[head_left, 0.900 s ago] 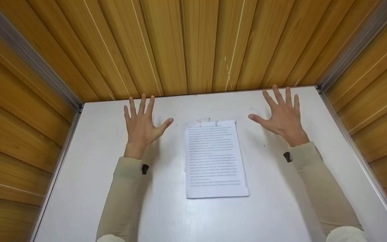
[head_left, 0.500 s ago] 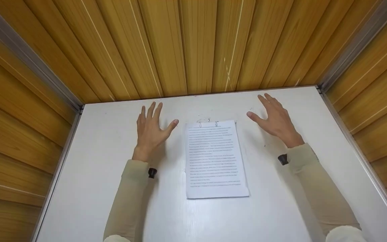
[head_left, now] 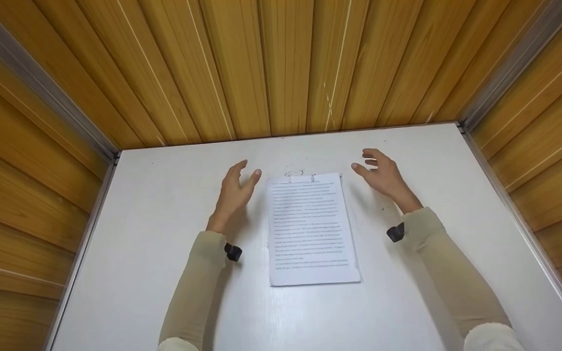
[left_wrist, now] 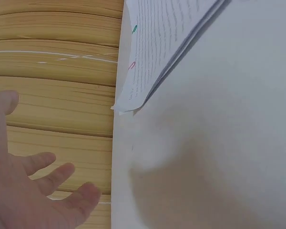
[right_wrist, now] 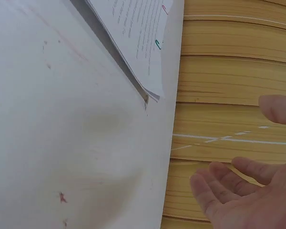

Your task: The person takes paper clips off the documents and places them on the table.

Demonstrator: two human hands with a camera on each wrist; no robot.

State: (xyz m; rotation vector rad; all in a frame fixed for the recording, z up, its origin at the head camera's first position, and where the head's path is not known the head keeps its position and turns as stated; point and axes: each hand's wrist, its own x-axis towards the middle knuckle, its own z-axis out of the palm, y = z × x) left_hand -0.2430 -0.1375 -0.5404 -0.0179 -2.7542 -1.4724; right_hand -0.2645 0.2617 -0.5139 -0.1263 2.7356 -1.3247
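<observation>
A stack of printed paper (head_left: 310, 229) lies flat on the white table between my two hands. At its top edge sit two paper clips, a green clip (left_wrist: 134, 29) and a red clip (left_wrist: 132, 65). My left hand (head_left: 234, 192) hovers left of the stack's upper part, fingers relaxed and thumb apart, holding nothing. On the other side my right hand (head_left: 383, 175) hangs above the table with loosely bent fingers, also holding nothing. Both palms face inward toward the paper. In the right wrist view a corner of the stack (right_wrist: 143, 57) shows several sheets layered together.
The white table (head_left: 134, 234) ends at the back against a wood-patterned panel wall (head_left: 286, 68). Similar panels stand at left and right. Small dark marks and a reddish stain (right_wrist: 63, 197) dot the tabletop. A black wrist device (head_left: 233, 252) sits at the left sleeve.
Both hands have come inward toward the paper stack. Their spread fingers have relaxed and bent, and the palms have turned to face each other. The stack has not moved.
</observation>
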